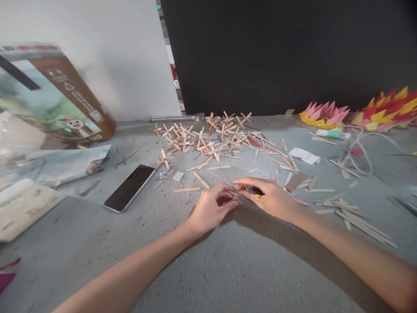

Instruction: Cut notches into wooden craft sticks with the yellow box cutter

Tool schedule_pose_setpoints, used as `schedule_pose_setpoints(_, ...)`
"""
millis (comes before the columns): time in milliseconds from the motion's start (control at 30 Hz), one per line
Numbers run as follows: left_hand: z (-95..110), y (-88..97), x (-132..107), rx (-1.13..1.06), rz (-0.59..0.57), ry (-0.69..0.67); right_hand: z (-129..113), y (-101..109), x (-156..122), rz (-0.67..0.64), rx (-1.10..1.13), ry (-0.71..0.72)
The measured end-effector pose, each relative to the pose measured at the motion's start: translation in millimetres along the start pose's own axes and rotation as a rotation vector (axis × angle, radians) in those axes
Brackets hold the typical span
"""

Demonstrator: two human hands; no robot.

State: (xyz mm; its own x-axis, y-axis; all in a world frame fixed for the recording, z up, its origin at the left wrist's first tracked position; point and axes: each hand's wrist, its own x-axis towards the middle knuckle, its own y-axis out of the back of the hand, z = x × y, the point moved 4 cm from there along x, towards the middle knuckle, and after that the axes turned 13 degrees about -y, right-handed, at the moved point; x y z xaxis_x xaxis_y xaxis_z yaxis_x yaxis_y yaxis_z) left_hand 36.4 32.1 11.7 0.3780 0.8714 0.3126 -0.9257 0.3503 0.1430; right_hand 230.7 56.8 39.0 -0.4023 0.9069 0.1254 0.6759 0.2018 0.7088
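The two hands met near the middle of the grey table (208,269). The left hand (211,206) had its fingers curled in, and its fingertips pinched a short wooden stick (237,191), which stood tilted just above the table surface. The right hand (270,198) was closed around a small dark tool (254,191) with a yellow end. Its forefinger stretched out leftwards to touch the top of the same stick. What kind of tool it was could not be told.

Judging from this, the step in hand was close work on that one stick, with the left hand steadying it and the right bringing the tool to it. Any further move would call for a firm pinch from the left hand and small, careful motion from the right, because the piece was tiny and partly hidden by the fingers.

Beyond the hands, a heap of crossed sticks (208,139) spread across the far middle of the table. Two single sticks (186,190) lay flat just left of the hands, and more loose sticks (358,217) lay to the right. A phone (129,188) lay face up, its screen dark, to the near left. A printed cardboard box (65,100) leaned at the far left. At the far right sat a pink paper flower (322,114) and a red and yellow one (387,108), with a white cable (361,152) looped just in front of them.
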Motion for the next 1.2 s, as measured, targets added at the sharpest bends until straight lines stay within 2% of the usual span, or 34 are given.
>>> schedule_pose_setpoints(100,-1.5,0.5,0.2,0.077,0.017,-0.013,-0.3,-0.5,0.7,-0.009,-0.066,-0.072)
schedule_pose_setpoints(233,1.4,3.1,-0.1,0.298,-0.007,-0.004,0.0,4.3,2.3,-0.042,-0.202,-0.236)
schedule_pose_setpoints(333,5.2,6.8,0.9,0.459,-0.018,-0.024,1.6,13.0,-0.1,-0.088,-0.274,-0.307)
schedule_pose_setpoints(533,4.4,10.8,3.8,0.719,-0.026,-0.136,-0.3,24.9,-9.4,-0.277,-0.35,-0.301)
schedule_pose_setpoints(733,0.1,13.9,3.8,0.805,-0.098,-0.109,-11.2,18.2,-8.2,-0.385,-0.44,-0.303)
schedule_pose_setpoints(900,1.0,19.4,6.8,0.871,-0.178,-0.096,-9.2,13.9,-9.1,-0.324,-0.57,-0.222)
schedule_pose_setpoints(1200,3.5,22.6,8.6,0.86,-0.188,-0.063,4.4,0.3,-4.7,-0.173,-0.753,-0.054)
